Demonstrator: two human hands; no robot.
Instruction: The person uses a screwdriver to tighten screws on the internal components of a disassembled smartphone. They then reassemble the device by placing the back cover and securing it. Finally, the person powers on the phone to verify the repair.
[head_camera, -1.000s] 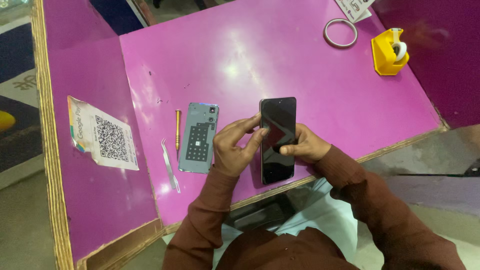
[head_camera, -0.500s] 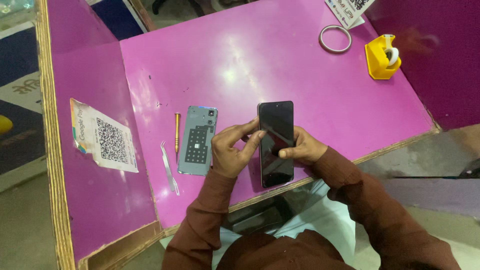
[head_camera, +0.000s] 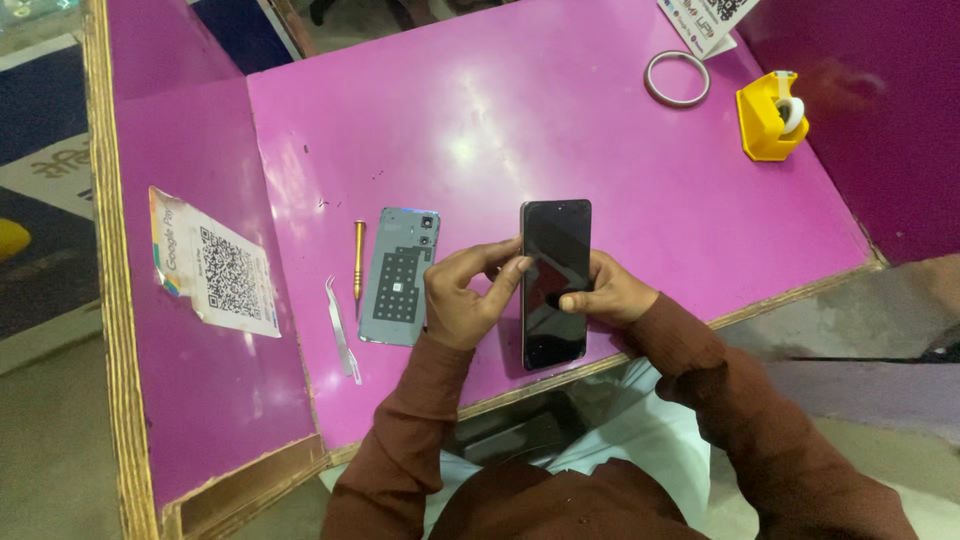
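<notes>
Little changed since a second ago: same grip on the phone (head_camera: 555, 283), same spread of things on the pink desk (head_camera: 560, 120); only the view shifted slightly, so the tape ring and dispenser sit a touch lower in frame.

Counted: one dark phone, screen up and unlit; one grey-blue back cover (head_camera: 400, 277) lying inner side up; one gold-handled screwdriver (head_camera: 359, 258); one pair of tweezers (head_camera: 341, 329); one ring of tape (head_camera: 677, 78); one yellow tape dispenser (head_camera: 769, 116); one printed code card (head_camera: 214, 264) on the lower side shelf, and part of a second at the desk's far edge (head_camera: 705, 17).

Phone near the front edge of the desk, long side running away from the body, between both hands. Left hand (head_camera: 462, 300) at its left edge, fingers (head_camera: 520, 264) pinched together against the upper left rim. Right hand (head_camera: 612, 292) on the right edge, thumb pressed across the glass near the middle, the remaining fingers curled behind, clamped on the phone. Cannot tell whether the phone's lower end rests on the desk or is lifted just clear.

Back cover just beside the left hand, to its left; screwdriver and tweezers further left, well apart from the fingers.
</notes>
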